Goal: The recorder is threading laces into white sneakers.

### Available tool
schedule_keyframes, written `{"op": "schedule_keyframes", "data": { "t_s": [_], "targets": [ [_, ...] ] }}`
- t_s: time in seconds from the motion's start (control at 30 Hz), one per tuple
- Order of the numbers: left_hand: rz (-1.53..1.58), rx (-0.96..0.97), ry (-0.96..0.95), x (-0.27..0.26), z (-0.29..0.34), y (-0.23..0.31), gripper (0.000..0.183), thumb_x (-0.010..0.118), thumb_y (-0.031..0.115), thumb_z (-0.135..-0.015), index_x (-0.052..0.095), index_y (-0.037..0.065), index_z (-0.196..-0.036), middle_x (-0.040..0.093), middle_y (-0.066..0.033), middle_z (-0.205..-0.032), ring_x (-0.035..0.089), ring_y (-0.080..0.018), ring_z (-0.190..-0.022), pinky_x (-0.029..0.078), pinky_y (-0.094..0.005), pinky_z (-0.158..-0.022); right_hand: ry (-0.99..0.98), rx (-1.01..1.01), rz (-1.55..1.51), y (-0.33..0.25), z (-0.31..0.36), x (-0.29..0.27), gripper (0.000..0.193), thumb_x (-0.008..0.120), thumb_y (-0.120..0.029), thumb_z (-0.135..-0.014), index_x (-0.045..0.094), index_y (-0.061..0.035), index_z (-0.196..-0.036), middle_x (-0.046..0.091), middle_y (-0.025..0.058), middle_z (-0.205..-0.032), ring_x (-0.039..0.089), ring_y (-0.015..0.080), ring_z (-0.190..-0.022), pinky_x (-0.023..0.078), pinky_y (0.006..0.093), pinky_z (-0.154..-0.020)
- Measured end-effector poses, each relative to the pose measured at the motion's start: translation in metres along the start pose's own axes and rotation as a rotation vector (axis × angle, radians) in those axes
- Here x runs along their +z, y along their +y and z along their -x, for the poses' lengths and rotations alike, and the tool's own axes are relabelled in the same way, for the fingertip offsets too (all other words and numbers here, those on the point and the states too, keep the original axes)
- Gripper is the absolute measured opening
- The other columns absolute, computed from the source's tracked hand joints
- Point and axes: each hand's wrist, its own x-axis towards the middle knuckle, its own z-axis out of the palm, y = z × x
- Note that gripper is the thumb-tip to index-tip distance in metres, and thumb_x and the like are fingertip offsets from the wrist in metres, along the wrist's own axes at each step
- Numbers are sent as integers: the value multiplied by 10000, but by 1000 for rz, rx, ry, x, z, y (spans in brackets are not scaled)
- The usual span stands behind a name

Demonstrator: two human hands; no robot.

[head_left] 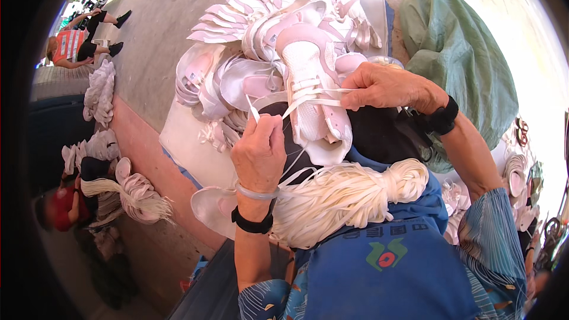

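Observation:
A pink and white shoe upper point(305, 62) lies across my lap, its white lace point(308, 95) threaded through the eyelets. To its left, my left hand point(261, 148) is closed in a pinch on the lace, and a short end sticks up above the fingers. On the other side, my right hand point(388, 87) pinches two strands of the lace drawn out from the upper. A thick bundle of loose cream-white laces point(349, 198) rests on my lap over the blue apron point(385, 284), below the upper.
Stacked shoe uppers point(237, 18) are heaped beyond my knees. At the right stands a large green sack point(456, 59). Over to the left, a person in an orange vest point(68, 44) sits on the far side, and another in red point(62, 207) sits nearer, beside more uppers point(139, 192).

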Motion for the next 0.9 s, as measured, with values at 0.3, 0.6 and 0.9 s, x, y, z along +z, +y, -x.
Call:
{"op": "schedule_keyframes", "data": {
  "t_s": [0.3,0.6,0.9],
  "targets": [
    [84,-220,52,-12,11,19,154,628,123,-858,580,2,-940,618,-128,-810,585,-208,-611,462,-313,-579,543,-165,426,23,-6,4,270,531,-209,-830,556,42,-733,542,245,-643,536,395,-617,430,448,-611],
    [1082,-846,-473,13,54,33,435,512,244,-958,412,0,-1304,635,-105,-926,419,-23,-455,349,-175,-393,459,-295,196,-1,16,36,259,471,-195,-901,557,37,-822,580,213,-741,575,399,-747,451,437,-674],
    [1646,-1145,-308,49,51,45,229,485,324,-972,493,122,-1080,520,-11,-840,337,-22,-420,261,-169,-318,421,-273,441,10,13,60,285,590,-282,-838,563,1,-811,589,185,-730,592,376,-719,460,452,-620]
  ]
}}
